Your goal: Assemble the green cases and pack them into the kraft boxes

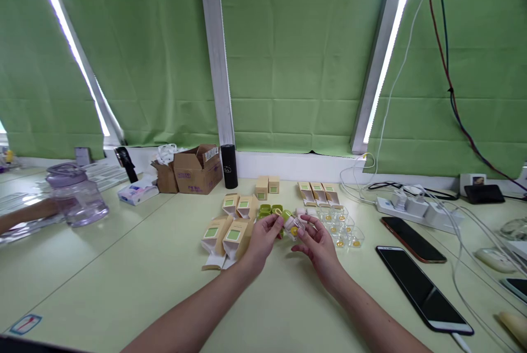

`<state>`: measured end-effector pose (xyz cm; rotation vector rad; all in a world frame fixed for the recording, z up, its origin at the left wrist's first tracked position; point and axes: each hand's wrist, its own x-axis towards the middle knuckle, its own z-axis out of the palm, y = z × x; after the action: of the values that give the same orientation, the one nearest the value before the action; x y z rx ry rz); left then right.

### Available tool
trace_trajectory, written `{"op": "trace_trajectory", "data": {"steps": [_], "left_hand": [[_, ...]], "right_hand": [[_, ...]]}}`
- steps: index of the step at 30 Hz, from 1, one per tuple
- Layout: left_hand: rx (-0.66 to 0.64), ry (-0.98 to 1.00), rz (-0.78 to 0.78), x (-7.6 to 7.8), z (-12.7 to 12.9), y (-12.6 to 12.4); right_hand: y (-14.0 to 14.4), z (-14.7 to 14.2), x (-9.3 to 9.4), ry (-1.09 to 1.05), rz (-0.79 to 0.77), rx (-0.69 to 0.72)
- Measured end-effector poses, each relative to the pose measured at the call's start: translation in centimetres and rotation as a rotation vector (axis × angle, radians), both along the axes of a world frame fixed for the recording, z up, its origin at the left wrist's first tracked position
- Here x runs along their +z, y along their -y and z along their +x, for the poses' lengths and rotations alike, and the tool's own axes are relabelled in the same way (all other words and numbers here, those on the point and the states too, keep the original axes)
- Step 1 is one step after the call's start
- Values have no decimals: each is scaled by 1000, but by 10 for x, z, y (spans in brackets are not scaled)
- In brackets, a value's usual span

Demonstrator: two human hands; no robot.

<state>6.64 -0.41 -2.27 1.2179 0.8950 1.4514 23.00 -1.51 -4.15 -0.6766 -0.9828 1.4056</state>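
Head view: left hand (263,237) and right hand (317,243), fingertips pinching a small clear case (293,227) from both sides, raised just above the table (123,276) for a close look. Behind: tan boxes (233,232), green caps (269,210), clear cases in rows (341,227). Right: two phones (420,281).

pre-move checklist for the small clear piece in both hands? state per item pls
1. Left hand grips the small clear piece: ok, fingers on it.
2. Right hand supports it: ok, fingertips touch it.
3. Piece held above the table, not resting: cannot tell.
4. Green caps within reach behind the hands: ok.
5. Open tan boxes beside the left hand: ok.
6. Black phone apart from the right forearm: ok.
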Motion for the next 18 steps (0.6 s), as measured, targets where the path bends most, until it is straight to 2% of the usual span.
{"op": "trace_trajectory", "data": {"steps": [14,18], "left_hand": [[-20,-22,44,8,2,5],[-14,-33,43,7,2,7]], "right_hand": [[2,-1,3,-13,-9,-22],[2,1,2,2,2,12]]}}
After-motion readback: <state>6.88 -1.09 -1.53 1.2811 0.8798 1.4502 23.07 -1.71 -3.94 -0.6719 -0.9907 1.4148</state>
